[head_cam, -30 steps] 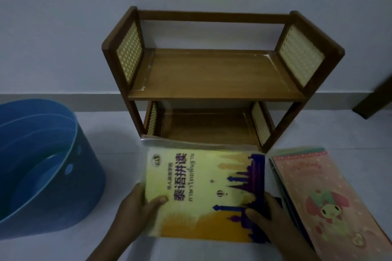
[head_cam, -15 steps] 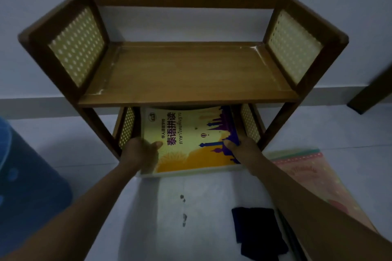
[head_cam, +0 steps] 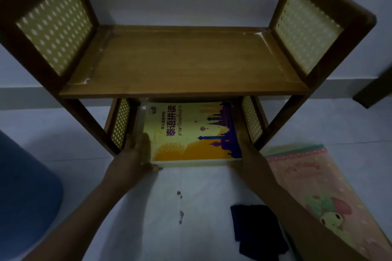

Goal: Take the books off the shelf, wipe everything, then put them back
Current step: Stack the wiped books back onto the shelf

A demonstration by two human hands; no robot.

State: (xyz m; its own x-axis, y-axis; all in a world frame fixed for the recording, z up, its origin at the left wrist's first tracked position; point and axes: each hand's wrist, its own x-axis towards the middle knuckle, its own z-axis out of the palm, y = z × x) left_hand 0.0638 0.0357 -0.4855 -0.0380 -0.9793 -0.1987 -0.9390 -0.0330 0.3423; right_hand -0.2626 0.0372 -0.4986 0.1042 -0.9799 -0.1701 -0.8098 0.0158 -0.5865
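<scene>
Yellow book (head_cam: 191,133) between both hands, lower shelf (head_cam: 237,112)

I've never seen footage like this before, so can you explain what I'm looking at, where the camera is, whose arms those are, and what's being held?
There is no machine here. The camera sits on a person's head and looks forward and down, so the two arms reaching in from the bottom are the person's own. In front stands a small wooden shelf against a wall. The left hand and right hand hold the two sides of a yellow book, which lies partly inside the lower level. The upper level holds nothing. On the floor lie a pink book at the right, a dark cloth near the right arm, and a blue tub at the left.
</scene>
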